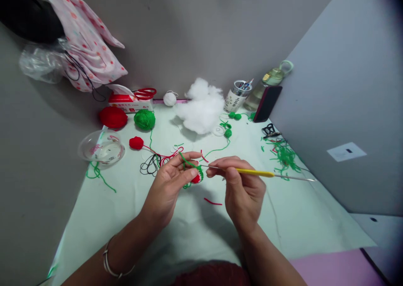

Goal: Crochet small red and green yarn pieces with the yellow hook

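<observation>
Between the thumb and fingers of my left hand is a small crochet piece, red in the middle with a green edge. Green yarn runs over the raised fingers of that hand. My right hand is closed round a crochet hook with a yellow handle; its thin metal tip points left and meets the green edge of the piece. The hook's other metal end sticks out to the right. A green yarn ball stands behind my left hand, with a strand trailing from it.
White stuffing lies at the back, beside a pen holder, a bottle and a leaning phone. At left are a plastic bowl, red yarn and a tissue box. Green scraps lie at right.
</observation>
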A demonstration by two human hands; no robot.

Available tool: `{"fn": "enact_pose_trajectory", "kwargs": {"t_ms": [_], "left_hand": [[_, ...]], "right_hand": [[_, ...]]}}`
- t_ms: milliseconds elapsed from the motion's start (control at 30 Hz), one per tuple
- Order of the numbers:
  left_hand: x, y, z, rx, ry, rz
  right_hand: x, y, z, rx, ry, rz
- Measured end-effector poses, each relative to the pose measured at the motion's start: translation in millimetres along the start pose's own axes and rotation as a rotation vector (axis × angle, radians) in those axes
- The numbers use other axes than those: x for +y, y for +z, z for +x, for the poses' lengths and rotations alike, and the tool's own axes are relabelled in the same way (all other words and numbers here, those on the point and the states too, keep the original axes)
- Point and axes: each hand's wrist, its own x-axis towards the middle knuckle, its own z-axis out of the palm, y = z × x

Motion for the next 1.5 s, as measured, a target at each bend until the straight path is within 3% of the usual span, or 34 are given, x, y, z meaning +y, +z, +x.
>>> {"fn": "enact_pose_trajectory", "kwargs": {"t_ms": [133, 333, 533, 700, 833, 900, 1067, 1333, 1500], "left_hand": [[-1.1, 0.0, -0.5, -0.03, -0.006, 0.01], [-0.9, 0.4, 0.1, 0.024, -0.017, 0.021], [-0.3, 0.0, 1.3, -0.004, -0.033, -0.021], [0.0, 0.2, 2.5, 0.023, -0.061, -0.054], [0.3, 1.3, 0.2, -0.007, -0.037, -0.044], [0.7, 1.7, -0.7, -0.019, -0.02, -0.044], [1.1, 0.4, 0.9, 0.053, -0.028, -0.039], [-0.1, -2.5, 1.9, -0.004, -0.055, -0.039], [0.9, -2.0, 2.3, 0.019, -0.093, -0.076]], "right_hand": [[-1.4, -0.9, 1.2, -0.067, -0.001, -0.095], [0.9, -2.2, 1.5, 0.048, 0.153, 0.022], [-1.4, 0.9, 0.5, -0.042, 0.021, -0.135], [-1.3, 1.1, -3.7, 0.016, -0.103, -0.2], [-0.3, 1.7, -4.6, -0.092, -0.236, -0.293], [-0.3, 2.2, -4.6, -0.123, -0.248, -0.308], [-0.5, 1.3, -4.6, -0.031, -0.229, -0.283], [2.2, 1.8, 0.8, -0.016, -0.161, -0.219], [2.8, 0.5, -1.5, 0.023, -0.118, -0.064]]}}
